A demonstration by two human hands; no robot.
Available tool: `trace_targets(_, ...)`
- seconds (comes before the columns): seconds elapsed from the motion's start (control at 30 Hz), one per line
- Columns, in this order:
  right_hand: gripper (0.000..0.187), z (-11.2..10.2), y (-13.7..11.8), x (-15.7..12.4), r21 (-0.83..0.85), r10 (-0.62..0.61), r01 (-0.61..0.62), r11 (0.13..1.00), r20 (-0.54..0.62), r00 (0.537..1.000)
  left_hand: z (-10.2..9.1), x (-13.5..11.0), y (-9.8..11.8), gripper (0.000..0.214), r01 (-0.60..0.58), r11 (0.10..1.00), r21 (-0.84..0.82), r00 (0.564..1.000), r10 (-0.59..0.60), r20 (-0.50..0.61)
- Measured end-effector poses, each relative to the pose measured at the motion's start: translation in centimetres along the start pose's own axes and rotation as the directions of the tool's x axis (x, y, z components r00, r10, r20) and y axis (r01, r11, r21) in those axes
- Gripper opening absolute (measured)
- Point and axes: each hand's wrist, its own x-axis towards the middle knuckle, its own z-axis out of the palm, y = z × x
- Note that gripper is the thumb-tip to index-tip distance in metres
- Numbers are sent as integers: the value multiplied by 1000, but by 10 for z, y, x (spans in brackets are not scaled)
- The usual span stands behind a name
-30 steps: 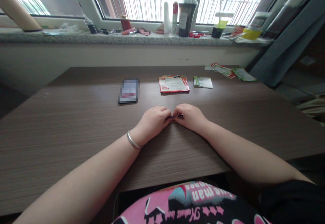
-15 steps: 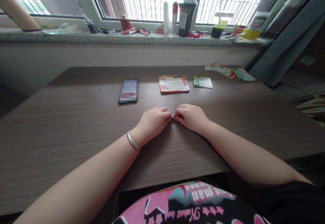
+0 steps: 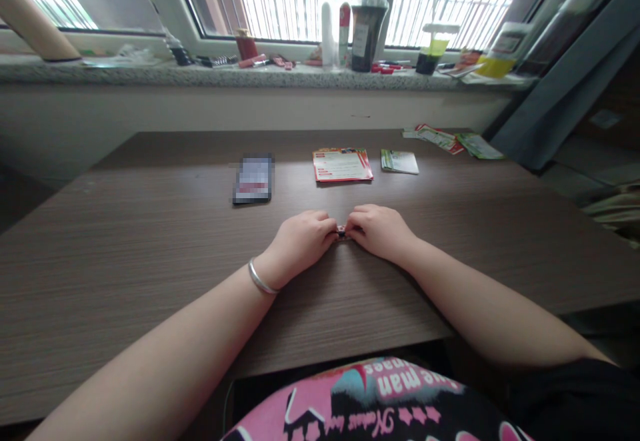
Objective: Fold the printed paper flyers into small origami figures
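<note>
At the middle of the table [image 3: 165, 254], my left hand [image 3: 307, 237] and my right hand [image 3: 379, 229] meet almost fingertip to fingertip. Between them shows a small piece [image 3: 342, 232], pale and reddish with a dark middle; most of it is covered by my fingers, and its kind cannot be made out. Both hands are closed, thumbs and fingers pinching its two ends close to the tabletop. A silver bangle [image 3: 261, 277] circles my left wrist.
Beyond my hands lie a phone with a blurred screen [image 3: 253, 179], a red-and-white card stack [image 3: 343, 165] and a smaller green-and-white stack [image 3: 400, 161]. Loose packets [image 3: 443, 139] rest at the far right. Cups, bottles and pens crowd the stone windowsill [image 3: 295, 79].
My right hand has shifted slightly to the right, so the gap between my fingertips is a little wider and more of the small piece shows. My left hand stays in place.
</note>
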Motion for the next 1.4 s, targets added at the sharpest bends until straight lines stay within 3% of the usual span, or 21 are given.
trace_targets(0.2,8,4,3,0,93,-8,17,996,-94,996,-2,0,3,21,28,999,-23,1000,-28,-9)
trace_targets(0.33,10,4,5,1,143,-99,129,981,-197,975,0,1,1,16,101,990,-99,995,-103,-15)
trace_targets(0.47,12,3,6,1,143,-185,217,966,-205,961,0,2,-4,16,180,947,-265,983,-181,20)
trace_targets(0.7,13,4,9,1,147,-197,229,962,-204,959,1,3,-9,17,261,780,-569,963,-251,98)
trace_targets(0.87,17,3,8,1,148,-202,239,960,-229,952,4,1,-9,17,240,589,-772,968,-207,142)
trace_targets(0.93,17,2,7,1,150,-200,243,958,-254,946,5,1,-9,11,226,558,-798,973,-175,153)
trace_targets(1.07,14,1,6,0,174,-170,222,959,-274,947,5,0,-10,11,207,575,-792,978,-139,154)
trace_targets(1.3,10,4,10,2,227,-151,197,954,-205,967,4,-1,-13,11,194,652,-733,981,-109,162)
trace_targets(1.4,12,7,12,4,217,-164,204,955,-188,968,3,1,-14,11,137,725,-675,990,-90,105)
